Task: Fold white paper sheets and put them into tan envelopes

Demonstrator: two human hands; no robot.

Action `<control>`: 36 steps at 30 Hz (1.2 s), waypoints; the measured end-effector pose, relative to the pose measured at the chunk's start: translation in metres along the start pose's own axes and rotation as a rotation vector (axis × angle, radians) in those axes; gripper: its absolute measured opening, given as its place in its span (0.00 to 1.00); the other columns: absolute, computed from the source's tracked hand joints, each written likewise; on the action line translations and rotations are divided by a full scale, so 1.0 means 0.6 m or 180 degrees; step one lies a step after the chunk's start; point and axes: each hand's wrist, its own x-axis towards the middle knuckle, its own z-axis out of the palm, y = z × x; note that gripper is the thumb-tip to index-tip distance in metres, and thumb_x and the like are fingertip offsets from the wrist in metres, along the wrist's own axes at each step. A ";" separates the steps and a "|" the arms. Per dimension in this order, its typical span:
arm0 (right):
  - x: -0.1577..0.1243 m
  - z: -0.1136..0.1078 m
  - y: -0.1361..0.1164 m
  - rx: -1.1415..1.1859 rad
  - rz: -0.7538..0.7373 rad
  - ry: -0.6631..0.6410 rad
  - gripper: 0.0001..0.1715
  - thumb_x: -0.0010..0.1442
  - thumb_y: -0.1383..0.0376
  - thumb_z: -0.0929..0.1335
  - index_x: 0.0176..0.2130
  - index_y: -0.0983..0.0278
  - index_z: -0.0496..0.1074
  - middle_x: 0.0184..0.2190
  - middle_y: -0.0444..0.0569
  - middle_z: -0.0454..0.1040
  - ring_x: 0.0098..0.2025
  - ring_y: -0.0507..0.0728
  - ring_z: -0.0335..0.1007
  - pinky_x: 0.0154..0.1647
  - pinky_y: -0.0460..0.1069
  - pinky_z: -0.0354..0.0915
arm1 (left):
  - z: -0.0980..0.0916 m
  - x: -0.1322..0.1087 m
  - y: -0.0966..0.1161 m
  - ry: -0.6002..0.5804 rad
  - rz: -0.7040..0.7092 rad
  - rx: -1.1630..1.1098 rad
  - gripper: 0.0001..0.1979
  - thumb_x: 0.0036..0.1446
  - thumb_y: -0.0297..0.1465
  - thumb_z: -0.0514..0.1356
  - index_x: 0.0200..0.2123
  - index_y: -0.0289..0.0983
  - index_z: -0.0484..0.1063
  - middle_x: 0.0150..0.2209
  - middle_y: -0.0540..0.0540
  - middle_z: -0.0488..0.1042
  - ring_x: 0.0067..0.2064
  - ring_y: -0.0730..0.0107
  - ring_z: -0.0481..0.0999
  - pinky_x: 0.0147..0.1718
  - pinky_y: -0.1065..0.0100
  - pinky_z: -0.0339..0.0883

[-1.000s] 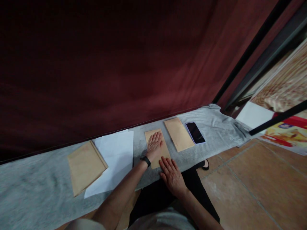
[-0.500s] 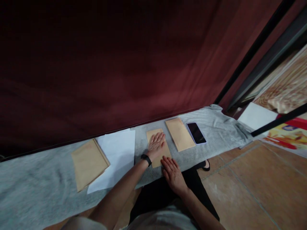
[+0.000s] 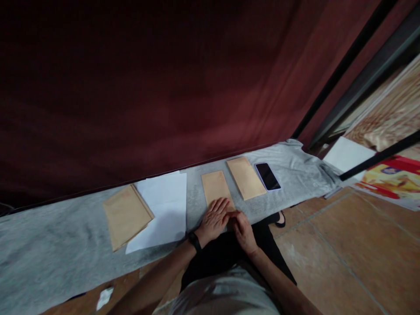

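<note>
Left hand (image 3: 215, 220) flat, fingers apart, on the envelope (image 3: 216, 188) at its near edge; right hand (image 3: 243, 228) perhaps curled, unclear.

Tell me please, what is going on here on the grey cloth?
A person sits before a grey cloth. The left hand lies flat on the near end of a brown envelope, and the right hand is at the same end beside it, fingers curled. A second envelope and a phone lie to the right; white sheets and an envelope stack lie to the left.
</note>
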 end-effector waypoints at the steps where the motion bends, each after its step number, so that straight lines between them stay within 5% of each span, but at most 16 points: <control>1: 0.002 -0.002 0.000 0.0045 0.0032 0.0016 0.18 0.70 0.64 0.57 0.52 0.60 0.71 0.50 0.53 0.76 0.55 0.58 0.71 0.59 0.57 0.68 | -0.002 -0.012 0.006 -0.0004 0.0053 0.0047 0.26 0.70 0.35 0.47 0.68 0.37 0.56 0.70 0.44 0.57 0.72 0.63 0.52 0.70 0.54 0.45; 6: 0.029 -0.017 -0.009 -0.0322 -0.0131 -0.0366 0.24 0.73 0.61 0.56 0.64 0.60 0.64 0.61 0.52 0.70 0.64 0.57 0.64 0.67 0.59 0.59 | -0.008 -0.059 0.033 0.0043 0.0233 0.0216 0.25 0.69 0.38 0.49 0.65 0.34 0.62 0.66 0.40 0.65 0.70 0.59 0.57 0.69 0.52 0.47; 9: 0.055 -0.020 -0.015 -0.0799 -0.0414 -0.0930 0.27 0.74 0.58 0.56 0.67 0.61 0.61 0.64 0.53 0.67 0.67 0.58 0.60 0.70 0.61 0.54 | -0.008 -0.067 0.041 0.0120 0.0234 0.0235 0.24 0.69 0.39 0.51 0.63 0.35 0.64 0.64 0.39 0.68 0.69 0.58 0.59 0.69 0.50 0.49; 13: 0.091 -0.005 -0.007 -0.1347 -0.0543 -0.1166 0.29 0.74 0.55 0.56 0.67 0.64 0.61 0.67 0.54 0.62 0.69 0.59 0.56 0.70 0.60 0.53 | -0.007 -0.067 0.043 0.0192 0.0207 0.0221 0.23 0.69 0.39 0.51 0.61 0.34 0.66 0.62 0.38 0.70 0.68 0.57 0.61 0.68 0.49 0.51; 21: 0.172 0.063 0.033 -0.2219 -0.0406 -0.0605 0.34 0.71 0.54 0.61 0.68 0.71 0.58 0.69 0.61 0.58 0.70 0.63 0.54 0.69 0.59 0.54 | -0.008 -0.065 0.040 0.0029 0.0167 0.0294 0.24 0.69 0.38 0.50 0.63 0.35 0.65 0.64 0.40 0.68 0.68 0.56 0.61 0.67 0.50 0.51; 27: 0.220 0.095 0.040 -0.2282 -0.0114 -0.0145 0.35 0.70 0.55 0.61 0.66 0.76 0.61 0.66 0.66 0.60 0.69 0.66 0.57 0.68 0.61 0.57 | 0.005 -0.071 0.035 0.0003 0.0228 0.0401 0.32 0.69 0.41 0.50 0.70 0.33 0.52 0.69 0.38 0.59 0.71 0.57 0.56 0.68 0.51 0.49; 31: 0.203 0.080 0.037 -0.2279 -0.0168 -0.0214 0.32 0.71 0.57 0.59 0.65 0.74 0.63 0.66 0.63 0.62 0.68 0.65 0.58 0.67 0.60 0.57 | 0.002 -0.073 0.038 -0.0035 0.0199 0.0353 0.32 0.68 0.42 0.50 0.70 0.32 0.53 0.70 0.37 0.57 0.71 0.56 0.55 0.68 0.52 0.50; 36: 0.116 0.032 0.029 -0.2218 -0.0587 -0.0513 0.31 0.73 0.58 0.56 0.67 0.73 0.59 0.68 0.61 0.60 0.70 0.63 0.55 0.69 0.59 0.55 | -0.011 -0.070 0.044 -0.0045 0.0148 0.0260 0.30 0.68 0.42 0.51 0.67 0.32 0.58 0.69 0.37 0.59 0.70 0.55 0.56 0.68 0.52 0.52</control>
